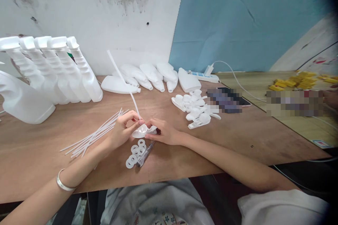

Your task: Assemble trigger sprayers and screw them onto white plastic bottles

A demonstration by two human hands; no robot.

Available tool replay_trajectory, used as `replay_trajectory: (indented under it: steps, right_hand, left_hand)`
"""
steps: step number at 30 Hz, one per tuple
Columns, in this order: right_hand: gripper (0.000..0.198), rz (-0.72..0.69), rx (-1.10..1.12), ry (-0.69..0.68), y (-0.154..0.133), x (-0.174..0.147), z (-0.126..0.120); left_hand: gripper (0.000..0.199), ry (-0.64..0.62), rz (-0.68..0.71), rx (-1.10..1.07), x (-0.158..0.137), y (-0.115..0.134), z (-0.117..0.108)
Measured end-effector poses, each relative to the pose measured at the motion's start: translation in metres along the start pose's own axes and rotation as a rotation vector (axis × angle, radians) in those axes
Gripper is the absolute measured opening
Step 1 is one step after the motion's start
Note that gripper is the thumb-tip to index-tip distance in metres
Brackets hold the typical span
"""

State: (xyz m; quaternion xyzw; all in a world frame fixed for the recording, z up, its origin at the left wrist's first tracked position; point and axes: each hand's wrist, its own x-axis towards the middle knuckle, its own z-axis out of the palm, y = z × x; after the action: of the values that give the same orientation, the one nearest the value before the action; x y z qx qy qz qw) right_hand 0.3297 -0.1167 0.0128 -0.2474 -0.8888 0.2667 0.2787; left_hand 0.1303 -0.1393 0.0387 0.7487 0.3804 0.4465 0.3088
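My left hand [129, 124] pinches the lower end of a long white plastic tube [123, 81], which stands up and leans to the left. That end meets a white plastic spray head [139, 132] with a round opening. My right hand [162, 132] grips the spray head from the right, and something dark red shows by its fingers. Just below the hands lie several flat white ring washers [136, 153] and a screwdriver with a clear handle [145, 154]. Left of my left hand rests a loose bundle of thin white tubes [92, 135].
White bottles [86, 74] stand at the left, a larger one [29, 98] in front. More bottles [150, 74] lie along the wall. Several spray heads [194, 107] are heaped right of centre, near a phone [235, 96] and a power strip [203, 76]. Yellow pieces [298, 81] lie far right.
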Motion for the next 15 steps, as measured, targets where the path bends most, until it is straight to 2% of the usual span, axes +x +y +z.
replay_trajectory:
  steps: [6,15]
  right_hand:
    - [0.025,-0.001,0.003,0.0,-0.0001,0.0003,-0.0001]
    - [0.025,0.005,-0.011,-0.005,0.0009,0.0004,0.0008]
  left_hand:
    - [0.016,0.028,0.045,0.095,0.0016,0.0009,-0.0024]
    - [0.017,0.033,0.094,0.071,0.0002,0.0063,0.0012]
